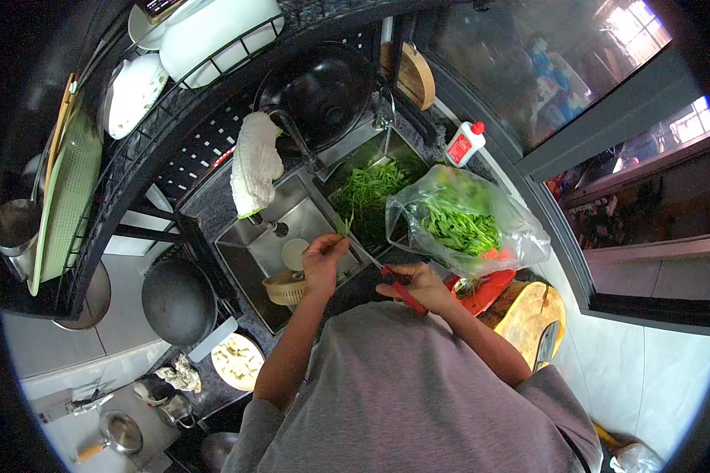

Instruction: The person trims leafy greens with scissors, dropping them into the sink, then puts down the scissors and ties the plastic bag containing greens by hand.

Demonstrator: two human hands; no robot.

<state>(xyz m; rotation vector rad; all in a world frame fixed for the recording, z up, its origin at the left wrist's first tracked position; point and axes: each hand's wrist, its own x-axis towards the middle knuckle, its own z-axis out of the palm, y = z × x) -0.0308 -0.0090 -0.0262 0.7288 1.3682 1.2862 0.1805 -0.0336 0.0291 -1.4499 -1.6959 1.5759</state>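
Note:
My left hand (323, 262) is closed in a pinch over the divider of the double sink, holding a small sprig of leafy greens (344, 227). To its right, my right hand (420, 288) wraps around a red-handled knife (404, 292); its thin blade points up and left toward the sink. Cut greens (371, 188) fill the right basin under the faucet. Beside that basin lies an open clear plastic bag (521, 236) with more long green stems (459, 227) inside. In the left basin (241, 256) are a beige strainer basket (284, 289) and a pale round bowl (295, 254).
A white cloth (255, 164) hangs over the faucet area. A black wok (315, 94) stands behind the sink. Right of me are a red bag (487, 293), a wooden chopping block (532, 315) with a blade on it, and a white bottle (465, 145). A plate of pale pieces (237, 362) sits left.

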